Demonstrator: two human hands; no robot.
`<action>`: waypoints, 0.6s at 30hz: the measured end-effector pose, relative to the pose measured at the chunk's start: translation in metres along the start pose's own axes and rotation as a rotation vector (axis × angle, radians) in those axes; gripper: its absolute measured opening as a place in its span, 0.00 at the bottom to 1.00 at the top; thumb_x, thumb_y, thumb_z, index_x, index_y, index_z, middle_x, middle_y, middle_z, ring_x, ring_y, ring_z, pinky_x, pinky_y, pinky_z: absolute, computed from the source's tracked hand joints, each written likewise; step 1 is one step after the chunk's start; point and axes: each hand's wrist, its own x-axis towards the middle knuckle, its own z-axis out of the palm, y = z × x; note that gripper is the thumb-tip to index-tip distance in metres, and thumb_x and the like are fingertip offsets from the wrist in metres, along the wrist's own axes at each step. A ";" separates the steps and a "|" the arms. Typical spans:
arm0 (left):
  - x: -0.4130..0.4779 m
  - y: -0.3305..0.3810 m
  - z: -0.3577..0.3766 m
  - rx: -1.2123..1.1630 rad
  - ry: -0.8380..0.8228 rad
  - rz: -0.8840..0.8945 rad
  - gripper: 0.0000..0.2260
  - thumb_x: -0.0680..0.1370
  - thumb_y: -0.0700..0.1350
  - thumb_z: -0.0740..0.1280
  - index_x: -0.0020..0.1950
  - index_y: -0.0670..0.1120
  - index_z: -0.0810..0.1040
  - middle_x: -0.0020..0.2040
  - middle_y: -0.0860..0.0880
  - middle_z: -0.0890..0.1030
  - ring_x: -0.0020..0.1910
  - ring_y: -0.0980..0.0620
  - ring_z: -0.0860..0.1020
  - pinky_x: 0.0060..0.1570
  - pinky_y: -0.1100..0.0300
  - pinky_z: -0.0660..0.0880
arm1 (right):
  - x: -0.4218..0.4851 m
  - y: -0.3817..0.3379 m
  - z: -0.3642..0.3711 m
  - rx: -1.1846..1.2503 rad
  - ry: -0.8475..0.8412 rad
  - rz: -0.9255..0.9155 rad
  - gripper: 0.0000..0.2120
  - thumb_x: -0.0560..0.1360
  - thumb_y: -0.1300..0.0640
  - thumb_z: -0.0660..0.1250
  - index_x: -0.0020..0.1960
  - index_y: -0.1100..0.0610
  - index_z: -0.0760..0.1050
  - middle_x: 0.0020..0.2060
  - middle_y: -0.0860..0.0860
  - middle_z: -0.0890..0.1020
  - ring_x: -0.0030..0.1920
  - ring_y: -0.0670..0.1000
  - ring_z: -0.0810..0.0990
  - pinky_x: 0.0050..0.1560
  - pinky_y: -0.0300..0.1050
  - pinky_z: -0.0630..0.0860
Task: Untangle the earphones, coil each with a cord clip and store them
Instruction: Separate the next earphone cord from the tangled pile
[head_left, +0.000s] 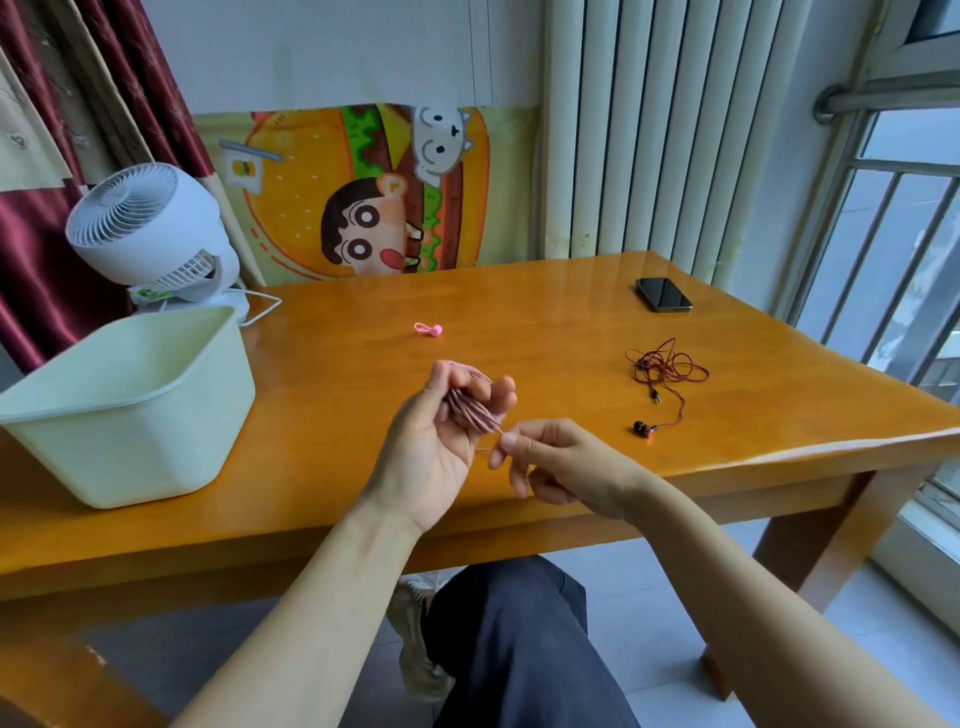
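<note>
- The surface (545, 312) carries everything. The pale bin (130, 415), the likely place to store the earphones, stands at its left end, well apart from the hands.
- The left hand (436, 441) is raised palm-up over the near edge, fingers curled round a pinkish coil (475, 410) of earphone cord. The loops run roughly up and away from the person.
- The right hand (556, 462) sits just beside it, thumb and forefinger pinching the loose tail (485, 450) that leads off the bottom of the coil.
- The red earphones (667, 369) lie in a loose tangle to the right, not yet coiled, one earbud trailing toward the near edge.
- The pink cord clip (428, 328) lies straight beyond the left hand, with bare wood between them and its long axis running left to right. Though it is nearer the left hand, that hand is full, so the right hand would probably have to drop the tail and reach forward and across for it.
</note>
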 end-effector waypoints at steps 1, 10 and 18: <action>0.003 0.000 -0.002 0.020 0.060 0.061 0.13 0.83 0.47 0.54 0.44 0.43 0.71 0.40 0.46 0.82 0.52 0.46 0.82 0.56 0.55 0.78 | 0.000 0.001 0.001 -0.024 -0.029 0.031 0.15 0.83 0.51 0.58 0.51 0.60 0.79 0.28 0.54 0.74 0.22 0.48 0.60 0.22 0.36 0.56; 0.008 -0.005 -0.035 1.358 0.260 0.341 0.13 0.84 0.46 0.55 0.49 0.43 0.77 0.47 0.55 0.82 0.28 0.62 0.73 0.27 0.70 0.65 | -0.010 -0.016 -0.007 -0.099 -0.102 0.023 0.15 0.83 0.54 0.59 0.44 0.60 0.79 0.27 0.49 0.60 0.27 0.48 0.55 0.27 0.41 0.52; 0.002 -0.018 -0.031 1.503 0.009 -0.021 0.18 0.85 0.48 0.55 0.38 0.47 0.75 0.33 0.52 0.78 0.31 0.59 0.74 0.35 0.62 0.67 | -0.009 -0.025 -0.014 -0.023 0.216 -0.156 0.17 0.79 0.56 0.58 0.31 0.53 0.72 0.28 0.51 0.61 0.28 0.48 0.56 0.29 0.40 0.54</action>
